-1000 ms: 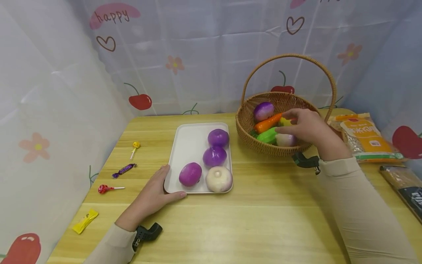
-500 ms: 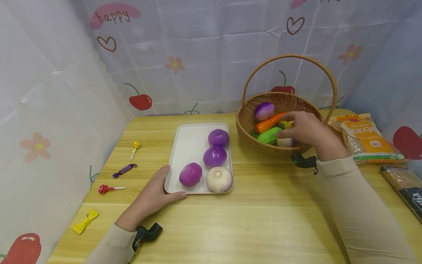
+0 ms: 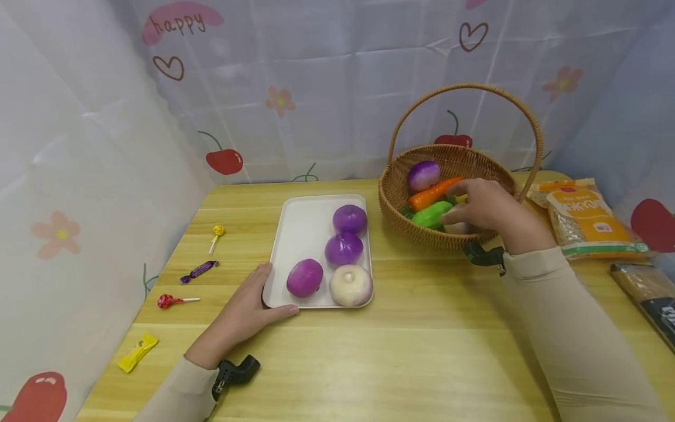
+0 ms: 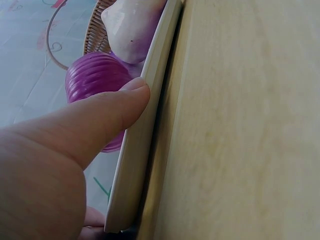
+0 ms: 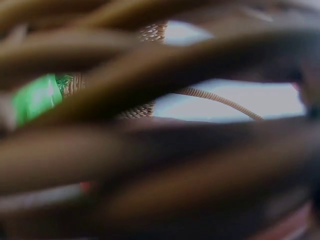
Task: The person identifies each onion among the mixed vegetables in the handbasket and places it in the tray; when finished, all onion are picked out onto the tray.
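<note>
In the head view my left hand (image 3: 237, 316) rests against the near-left corner of a white tray (image 3: 300, 220), thumb along the front edge and fingers at the left side. The left wrist view shows that thumb (image 4: 110, 107) straight on the rim. Purple toy onions (image 3: 304, 278) and a whitish upturned one (image 3: 350, 286) lie on the tray. My right hand (image 3: 490, 208) is inside the wicker basket (image 3: 395, 220), its thumb and fingers bent around a whitish-purple onion (image 3: 460, 228), mostly covered. Basket strands blur most of the right wrist view.
The basket also holds a carrot (image 3: 429, 195), a green vegetable (image 3: 431, 215) and a purple onion (image 3: 423, 176). Its tall handle (image 3: 471, 86) arches overhead. Grain bags (image 3: 596, 223) lie at the right. Wrapped sweets (image 3: 137, 351) and lollipops (image 3: 166, 301) line the left side.
My right hand has shifted slightly left and lower into the basket, closing around the whitish onion. The left hand and tray stay in place.
</note>
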`<state>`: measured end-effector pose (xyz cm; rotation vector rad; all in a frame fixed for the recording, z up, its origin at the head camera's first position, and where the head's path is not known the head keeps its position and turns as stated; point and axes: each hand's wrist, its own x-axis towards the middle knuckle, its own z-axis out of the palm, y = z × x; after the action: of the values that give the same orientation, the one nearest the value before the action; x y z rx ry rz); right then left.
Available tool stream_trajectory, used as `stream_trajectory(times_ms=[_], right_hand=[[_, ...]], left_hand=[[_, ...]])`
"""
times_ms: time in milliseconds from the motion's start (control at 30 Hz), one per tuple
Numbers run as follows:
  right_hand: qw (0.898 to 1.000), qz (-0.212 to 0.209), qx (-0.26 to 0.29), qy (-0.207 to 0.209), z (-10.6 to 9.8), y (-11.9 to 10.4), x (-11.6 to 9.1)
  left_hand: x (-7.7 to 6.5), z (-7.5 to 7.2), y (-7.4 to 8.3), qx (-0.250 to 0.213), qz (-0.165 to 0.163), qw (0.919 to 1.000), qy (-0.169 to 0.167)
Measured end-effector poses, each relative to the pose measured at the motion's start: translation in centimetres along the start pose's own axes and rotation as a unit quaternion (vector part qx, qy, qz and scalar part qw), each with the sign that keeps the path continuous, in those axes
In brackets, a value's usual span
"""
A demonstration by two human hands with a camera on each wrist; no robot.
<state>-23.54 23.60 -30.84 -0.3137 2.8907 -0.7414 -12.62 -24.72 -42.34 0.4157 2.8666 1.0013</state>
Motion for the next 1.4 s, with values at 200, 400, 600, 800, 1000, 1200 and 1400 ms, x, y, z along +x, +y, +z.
stream_trajectory(times_ms=[200, 400, 600, 800, 1000, 1200, 1400], right_hand=[[1.000, 0.002, -0.008, -0.006, 0.06, -0.09, 0.16], [0.999, -0.002, -0.030, -0.019, 0.18, -0.24, 0.19], [0.998, -0.016, -0.057, -0.028, 0.49, -0.17, 0.34], [0.997, -0.025, -0.070, -0.032, 0.79, -0.01, 0.40], [0.997, -0.028, -0.071, -0.031, 0.75, 0.08, 0.40], [0.997, -0.027, -0.072, -0.022, 0.65, 0.20, 0.42], [0.998, -0.017, -0.053, -0.007, 0.39, 0.27, 0.37]], left_hand=[[-0.08, -0.04, 0.04, -0.006, -0.003, 1.0000, 0.001], [-0.11, -0.08, 0.01, -0.005, -0.007, 1.0000, 0.000], [-0.07, -0.11, 0.02, 0.001, -0.010, 0.9999, -0.001], [-0.07, -0.11, 0.00, 0.000, -0.003, 1.0000, 0.001], [-0.12, -0.12, 0.03, -0.002, 0.000, 1.0000, 0.002], [-0.12, -0.11, 0.09, -0.007, -0.001, 1.0000, 0.002], [-0.13, -0.10, 0.13, -0.012, 0.003, 0.9999, 0.004]])
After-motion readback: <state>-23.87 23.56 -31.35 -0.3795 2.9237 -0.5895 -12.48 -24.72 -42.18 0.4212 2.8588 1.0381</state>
